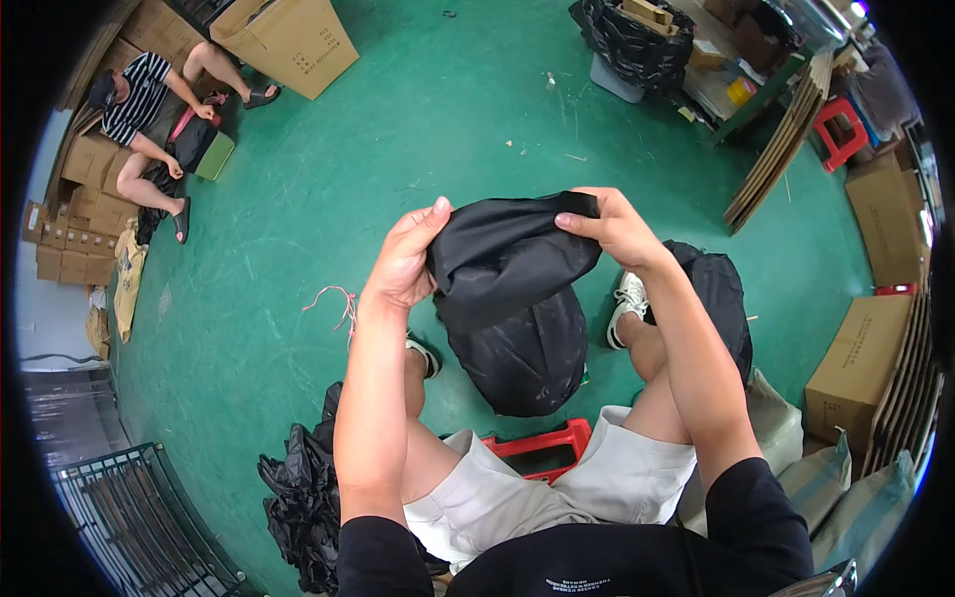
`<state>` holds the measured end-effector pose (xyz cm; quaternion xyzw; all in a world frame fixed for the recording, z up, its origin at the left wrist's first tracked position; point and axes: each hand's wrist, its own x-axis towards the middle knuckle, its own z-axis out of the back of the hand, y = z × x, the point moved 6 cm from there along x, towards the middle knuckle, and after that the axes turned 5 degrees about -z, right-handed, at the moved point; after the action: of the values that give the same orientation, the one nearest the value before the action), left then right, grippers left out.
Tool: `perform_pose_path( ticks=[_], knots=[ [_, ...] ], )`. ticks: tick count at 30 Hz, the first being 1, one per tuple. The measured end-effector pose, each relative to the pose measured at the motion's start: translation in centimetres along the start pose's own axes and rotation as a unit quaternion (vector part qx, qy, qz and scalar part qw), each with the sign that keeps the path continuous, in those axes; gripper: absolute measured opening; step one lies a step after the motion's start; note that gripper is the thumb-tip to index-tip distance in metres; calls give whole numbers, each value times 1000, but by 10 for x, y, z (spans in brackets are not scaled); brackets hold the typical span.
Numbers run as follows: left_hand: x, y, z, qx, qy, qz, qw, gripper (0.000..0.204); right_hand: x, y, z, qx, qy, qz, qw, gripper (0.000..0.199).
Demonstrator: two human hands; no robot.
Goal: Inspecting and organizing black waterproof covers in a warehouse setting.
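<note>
Between my hands a piece of black fabric (512,254), which looks like a soft bag or cover, is stretched above the floor. My left hand (401,257) grips its left edge, thumb up. At the upper right corner my right hand (619,229) pinches it, with the thumb on top. Just below hangs or stands a rounded black bag (522,358) between my feet; I cannot tell whether the two are joined. Another black bag (721,298) lies beside my right foot. Fingers behind the fabric are hidden.
I sit over a red stool (557,448). Crumpled black plastic (303,488) lies at my left, pale woven sacks (821,488) at my right. Pink string (343,303) is on the green floor. A person (144,109) sits far left near a carton (288,50). Flat cardboard (781,139) leans at right.
</note>
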<state>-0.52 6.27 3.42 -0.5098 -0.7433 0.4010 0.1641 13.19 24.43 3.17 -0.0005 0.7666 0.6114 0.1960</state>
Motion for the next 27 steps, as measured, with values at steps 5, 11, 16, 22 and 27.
perform_pose_path(
  ticks=[5,11,16,22,27],
  knots=[
    [-5,-1,-2,24,34,25,999,33,-6,3,5,103,24,21,994,5],
    [-19,11,-7,209,162,135,955,31,-11,0,8,263,128,55,955,12],
    [-12,-2,-4,-38,118,-52,991,27,-23,-7,10,334,246,51,908,35],
    [-6,15,-12,-79,44,-34,995,32,-26,-20,3,392,206,-4,897,67],
    [-3,16,-16,-78,79,-13,994,36,-36,-1,-10,421,214,31,881,69]
  ],
)
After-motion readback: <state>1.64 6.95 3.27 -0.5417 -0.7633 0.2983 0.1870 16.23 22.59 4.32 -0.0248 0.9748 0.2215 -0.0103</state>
